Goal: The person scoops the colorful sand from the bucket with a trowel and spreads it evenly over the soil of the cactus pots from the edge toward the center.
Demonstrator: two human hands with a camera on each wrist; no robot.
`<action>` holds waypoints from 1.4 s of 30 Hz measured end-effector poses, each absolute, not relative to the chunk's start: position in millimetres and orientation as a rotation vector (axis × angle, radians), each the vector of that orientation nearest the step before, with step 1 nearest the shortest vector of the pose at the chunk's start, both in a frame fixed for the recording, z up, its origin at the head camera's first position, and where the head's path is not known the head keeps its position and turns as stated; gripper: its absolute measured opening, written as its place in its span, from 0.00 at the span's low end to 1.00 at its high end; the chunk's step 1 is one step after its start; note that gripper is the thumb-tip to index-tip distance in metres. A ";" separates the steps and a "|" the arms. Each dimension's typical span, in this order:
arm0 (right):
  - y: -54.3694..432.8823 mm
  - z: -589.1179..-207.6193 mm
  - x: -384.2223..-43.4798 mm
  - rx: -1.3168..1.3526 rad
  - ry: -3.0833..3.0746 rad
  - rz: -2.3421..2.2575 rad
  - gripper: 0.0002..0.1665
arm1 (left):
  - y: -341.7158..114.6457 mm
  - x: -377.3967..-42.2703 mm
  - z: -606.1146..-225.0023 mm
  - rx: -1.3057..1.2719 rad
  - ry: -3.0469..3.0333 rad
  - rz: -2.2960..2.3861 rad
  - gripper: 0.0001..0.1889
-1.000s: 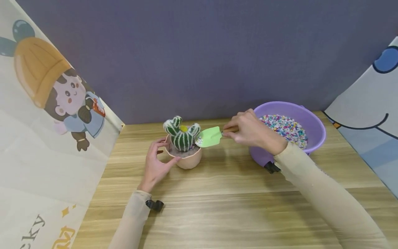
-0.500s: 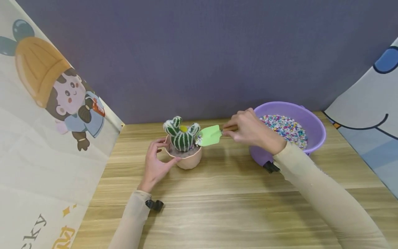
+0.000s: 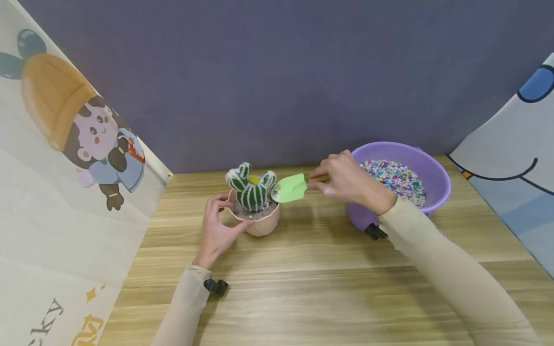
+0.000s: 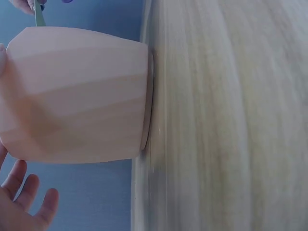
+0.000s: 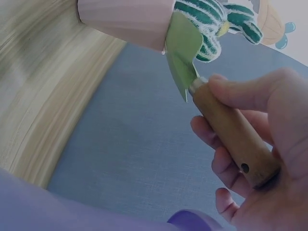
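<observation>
A pale pink flowerpot (image 3: 263,226) stands on the wooden table with a knitted green cactus (image 3: 253,196) in it. My left hand (image 3: 218,233) holds the pot at its left side, thumb at the front rim and index finger at the back; the other fingers (image 4: 47,204) hang free beside it. With my right hand (image 3: 346,180) I grip the wooden handle (image 5: 236,134) of a small green trowel (image 3: 291,188). The trowel's tip tilts over the pot's right rim, close to the cactus. A few pale pebbles lie at the tip, and some sit on the grey soil.
A purple bucket (image 3: 439,180) of multicoloured pebbles (image 3: 396,178) stands at the right, partly behind my right forearm. A dark blue-grey wall (image 3: 277,86) rises behind the table (image 3: 303,288). Panels with cartoon prints flank both sides.
Pebbles have slid off the trowel into the pot, leaving fewer on its tip. The trowel has shifted slightly and tilted. My left hand keeps its place on the pot.
</observation>
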State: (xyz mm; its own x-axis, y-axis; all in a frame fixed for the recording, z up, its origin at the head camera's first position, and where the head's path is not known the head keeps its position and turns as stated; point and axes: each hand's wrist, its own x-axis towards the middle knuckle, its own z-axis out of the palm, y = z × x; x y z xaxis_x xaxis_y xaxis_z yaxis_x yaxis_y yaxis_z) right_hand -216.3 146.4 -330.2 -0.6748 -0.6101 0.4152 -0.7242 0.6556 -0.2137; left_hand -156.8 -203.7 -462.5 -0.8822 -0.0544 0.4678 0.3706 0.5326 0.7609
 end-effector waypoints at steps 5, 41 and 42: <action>146.9 -328.2 -214.8 1.064 -2.600 0.540 0.10 | -206.8 -160.4 -460.6 -0.324 -2.373 -1.325 0.35; 147.9 -327.9 -211.2 1.064 -2.622 0.589 0.09 | -219.7 -163.9 -458.3 -0.442 -2.421 -1.302 0.29; 148.0 -328.1 -211.1 1.070 -2.623 0.594 0.08 | -219.2 -163.5 -457.9 -0.436 -2.421 -1.296 0.29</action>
